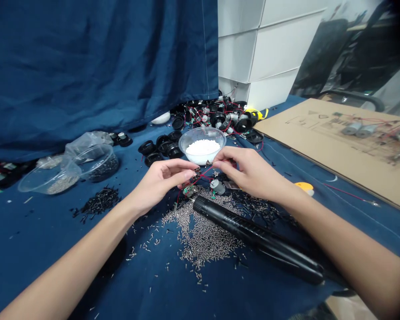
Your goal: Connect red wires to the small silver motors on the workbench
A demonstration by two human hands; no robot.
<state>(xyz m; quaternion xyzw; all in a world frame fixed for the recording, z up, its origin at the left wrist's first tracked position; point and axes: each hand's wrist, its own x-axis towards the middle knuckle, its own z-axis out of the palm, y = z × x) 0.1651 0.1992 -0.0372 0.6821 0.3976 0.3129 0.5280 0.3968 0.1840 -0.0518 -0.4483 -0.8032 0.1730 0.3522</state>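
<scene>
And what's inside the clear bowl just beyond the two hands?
The clear bowl holds a heap of small white pieces; whatever lies beneath their top layer is covered and cannot be seen.

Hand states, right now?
Left hand: closed, pinching a small dark component.
Right hand: closed, apparently pinching a small metallic piece.

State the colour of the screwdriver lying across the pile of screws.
The screwdriver is black; it shows in the head view, the only one.
</scene>
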